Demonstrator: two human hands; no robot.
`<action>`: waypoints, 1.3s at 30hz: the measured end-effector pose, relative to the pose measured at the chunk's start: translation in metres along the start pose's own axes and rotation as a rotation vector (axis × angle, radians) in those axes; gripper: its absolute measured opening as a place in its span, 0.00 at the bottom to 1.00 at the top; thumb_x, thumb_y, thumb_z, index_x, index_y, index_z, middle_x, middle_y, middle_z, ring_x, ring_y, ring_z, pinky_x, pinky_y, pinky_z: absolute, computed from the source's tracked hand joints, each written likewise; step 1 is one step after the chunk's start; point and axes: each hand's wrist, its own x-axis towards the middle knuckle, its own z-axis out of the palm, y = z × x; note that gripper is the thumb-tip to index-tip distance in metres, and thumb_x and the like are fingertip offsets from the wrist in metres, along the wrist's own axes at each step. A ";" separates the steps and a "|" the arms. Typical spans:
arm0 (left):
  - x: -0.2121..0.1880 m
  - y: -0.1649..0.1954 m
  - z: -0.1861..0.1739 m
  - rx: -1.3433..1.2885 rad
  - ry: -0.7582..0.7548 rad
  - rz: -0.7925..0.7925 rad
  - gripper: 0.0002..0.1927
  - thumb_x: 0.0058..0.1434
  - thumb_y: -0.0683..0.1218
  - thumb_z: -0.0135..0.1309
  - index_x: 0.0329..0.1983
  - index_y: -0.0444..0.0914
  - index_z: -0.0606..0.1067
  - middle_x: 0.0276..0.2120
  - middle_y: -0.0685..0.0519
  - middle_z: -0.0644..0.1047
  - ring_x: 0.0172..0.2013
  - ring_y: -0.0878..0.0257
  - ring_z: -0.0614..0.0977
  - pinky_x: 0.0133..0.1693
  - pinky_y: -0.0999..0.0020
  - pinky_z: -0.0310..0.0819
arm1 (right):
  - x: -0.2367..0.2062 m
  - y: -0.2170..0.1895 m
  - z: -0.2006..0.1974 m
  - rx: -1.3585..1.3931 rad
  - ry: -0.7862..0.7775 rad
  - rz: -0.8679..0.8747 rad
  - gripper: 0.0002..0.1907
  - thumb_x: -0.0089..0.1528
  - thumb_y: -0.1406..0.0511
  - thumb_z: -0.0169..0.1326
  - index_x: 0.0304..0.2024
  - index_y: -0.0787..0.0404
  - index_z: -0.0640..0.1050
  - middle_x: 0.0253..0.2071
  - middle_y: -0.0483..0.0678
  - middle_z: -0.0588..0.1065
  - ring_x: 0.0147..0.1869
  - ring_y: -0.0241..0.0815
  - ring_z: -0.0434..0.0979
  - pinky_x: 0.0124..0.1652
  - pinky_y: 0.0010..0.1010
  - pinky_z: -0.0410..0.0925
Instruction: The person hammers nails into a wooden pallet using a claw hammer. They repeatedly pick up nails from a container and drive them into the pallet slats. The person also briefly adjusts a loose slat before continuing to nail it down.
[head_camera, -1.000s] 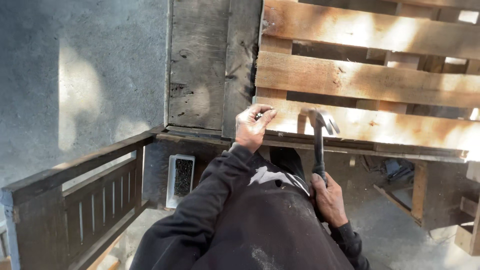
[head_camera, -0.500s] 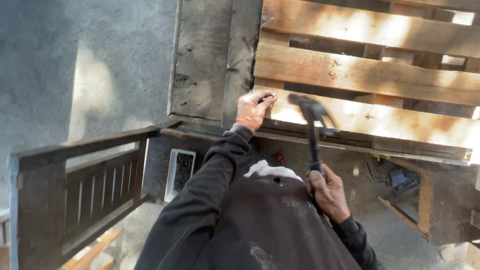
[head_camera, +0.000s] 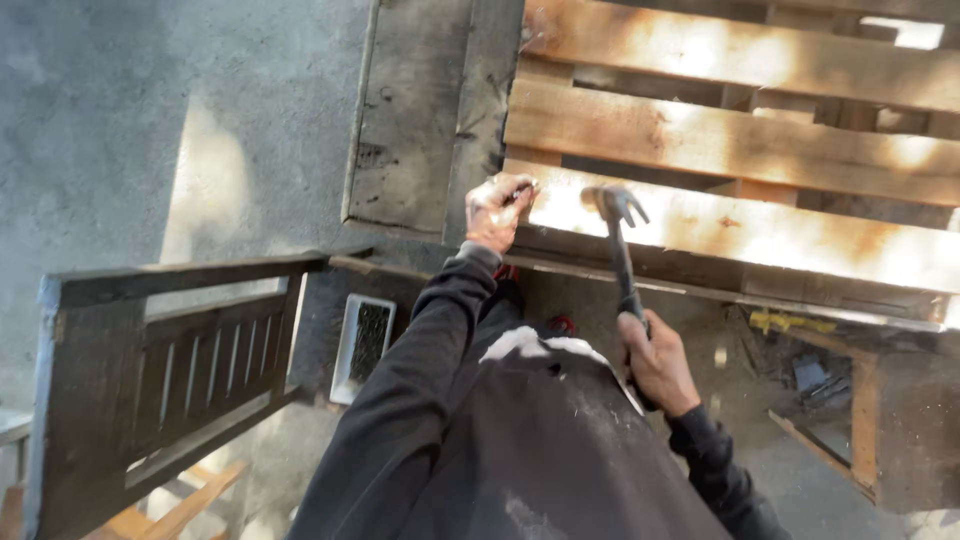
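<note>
My left hand (head_camera: 496, 212) pinches a small nail (head_camera: 527, 187) against the lowest slat of a wooden pallet (head_camera: 760, 228). My right hand (head_camera: 655, 362) grips the dark handle of a claw hammer (head_camera: 618, 240). The hammer's metal head sits just right of the nail, close to the slat. Both arms are in dark sleeves, and my dusty dark trousers fill the lower middle of the view.
A grey weathered board (head_camera: 415, 120) stands left of the pallet. A dark slatted wooden frame (head_camera: 170, 360) is at lower left, with a white tray of nails (head_camera: 362, 345) beside it. Scraps and tools (head_camera: 810, 370) lie on the concrete floor (head_camera: 150, 130) at right.
The hammer head has swung left and down toward the nail, from raised to close against the slat. My left hand has kept the nail at the slat's left end.
</note>
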 end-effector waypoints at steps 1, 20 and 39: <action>0.000 0.001 0.000 0.053 0.011 0.066 0.06 0.59 0.40 0.65 0.39 0.37 0.82 0.30 0.52 0.80 0.31 0.64 0.81 0.35 0.69 0.75 | -0.006 -0.003 0.002 0.045 -0.024 -0.036 0.19 0.67 0.53 0.50 0.36 0.62 0.72 0.21 0.42 0.69 0.20 0.32 0.67 0.22 0.26 0.63; 0.009 0.026 -0.053 -0.278 0.275 -0.302 0.10 0.66 0.41 0.57 0.50 0.35 0.80 0.37 0.52 0.81 0.35 0.67 0.80 0.40 0.71 0.76 | -0.067 -0.097 -0.009 0.612 -0.202 -0.844 0.22 0.72 0.52 0.59 0.50 0.66 0.75 0.31 0.52 0.75 0.31 0.39 0.76 0.33 0.31 0.71; 0.002 0.002 0.009 0.550 -0.114 -0.094 0.13 0.63 0.51 0.57 0.37 0.36 0.76 0.35 0.41 0.80 0.37 0.45 0.82 0.39 0.50 0.75 | -0.005 0.034 0.014 0.256 0.022 0.192 0.16 0.66 0.54 0.52 0.38 0.60 0.72 0.20 0.40 0.67 0.21 0.30 0.63 0.22 0.24 0.59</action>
